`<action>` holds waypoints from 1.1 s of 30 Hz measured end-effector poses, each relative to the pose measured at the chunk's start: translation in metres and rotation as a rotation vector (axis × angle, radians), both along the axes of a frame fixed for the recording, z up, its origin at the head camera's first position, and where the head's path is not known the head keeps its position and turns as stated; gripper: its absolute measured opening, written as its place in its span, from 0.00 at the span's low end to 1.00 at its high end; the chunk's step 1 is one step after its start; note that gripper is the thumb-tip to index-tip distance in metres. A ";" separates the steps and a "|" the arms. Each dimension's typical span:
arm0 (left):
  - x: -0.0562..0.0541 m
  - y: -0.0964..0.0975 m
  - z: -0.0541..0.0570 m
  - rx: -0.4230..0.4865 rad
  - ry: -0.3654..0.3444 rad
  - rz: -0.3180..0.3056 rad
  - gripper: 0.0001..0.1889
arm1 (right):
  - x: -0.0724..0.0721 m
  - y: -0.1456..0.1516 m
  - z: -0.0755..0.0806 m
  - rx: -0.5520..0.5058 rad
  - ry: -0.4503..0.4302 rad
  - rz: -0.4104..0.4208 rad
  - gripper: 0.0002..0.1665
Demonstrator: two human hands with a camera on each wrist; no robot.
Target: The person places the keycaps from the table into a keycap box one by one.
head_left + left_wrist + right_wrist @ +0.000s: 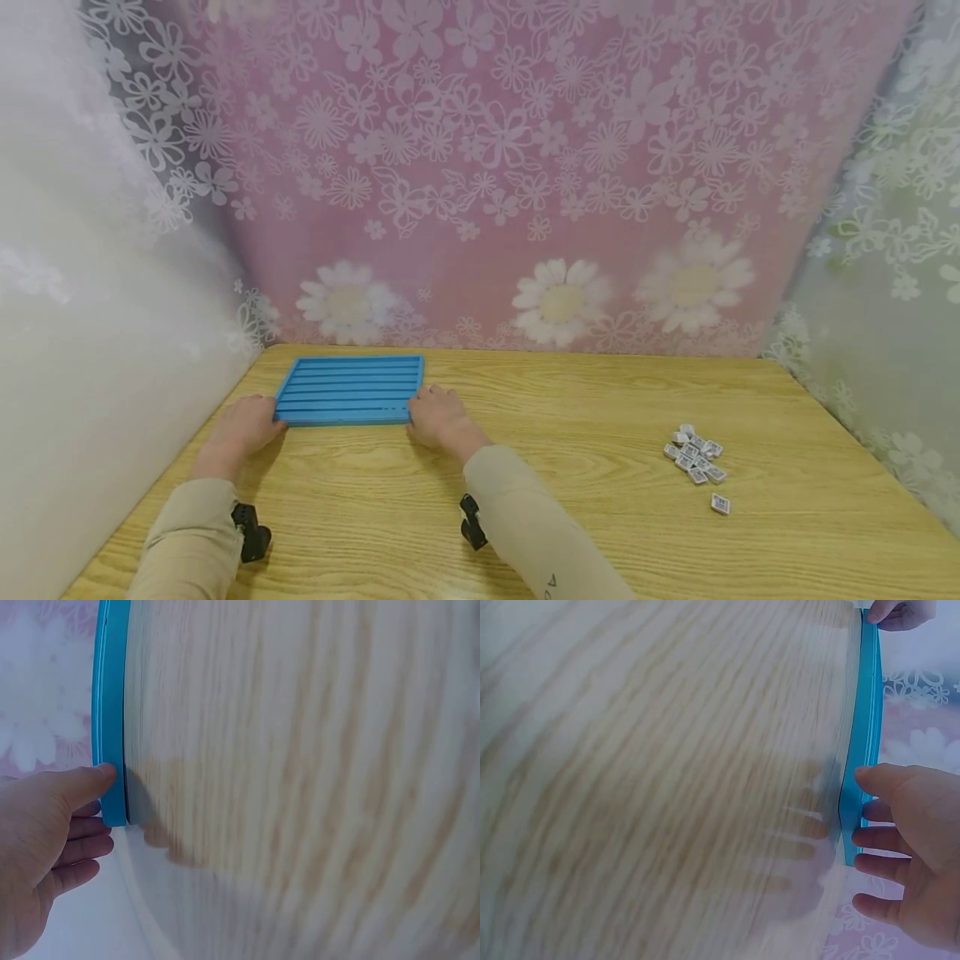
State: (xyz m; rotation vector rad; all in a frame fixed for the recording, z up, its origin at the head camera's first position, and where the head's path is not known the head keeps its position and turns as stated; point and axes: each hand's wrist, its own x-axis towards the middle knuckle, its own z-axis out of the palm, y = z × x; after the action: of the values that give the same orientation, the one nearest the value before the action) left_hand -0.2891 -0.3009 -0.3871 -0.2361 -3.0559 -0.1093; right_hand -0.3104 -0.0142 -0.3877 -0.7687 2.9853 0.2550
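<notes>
A flat blue tray [349, 390] with long parallel ridges lies on the table's far left part. My left hand [248, 422] holds its near left corner. In the left wrist view, the thumb of my left hand [45, 832] lies on the tray's front edge [112, 720], with the other fingers around the end. At the near right corner, my right hand [438, 414] grips the tray's side. The right wrist view shows the thumb of my right hand [922, 832] on the front edge [861, 750] and the fingers spread beside the end, partly behind it.
Several small white tiles [690, 452] with dark printed faces lie in a loose cluster on the right of the wooden table [570, 433]. A single tile [720, 504] sits apart, nearer me. Flowered cloth [480, 208] hangs behind and at the sides.
</notes>
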 end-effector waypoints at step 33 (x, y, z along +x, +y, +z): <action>-0.005 0.041 0.001 -0.123 0.058 -0.163 0.14 | -0.001 0.072 0.001 0.016 0.049 0.143 0.27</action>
State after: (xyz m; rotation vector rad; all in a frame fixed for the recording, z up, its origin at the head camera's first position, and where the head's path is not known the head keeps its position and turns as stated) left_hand -0.2943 -0.2596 -0.3863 -0.4876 -2.9848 0.0751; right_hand -0.3113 0.0578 -0.3867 -0.9906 2.9724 0.3072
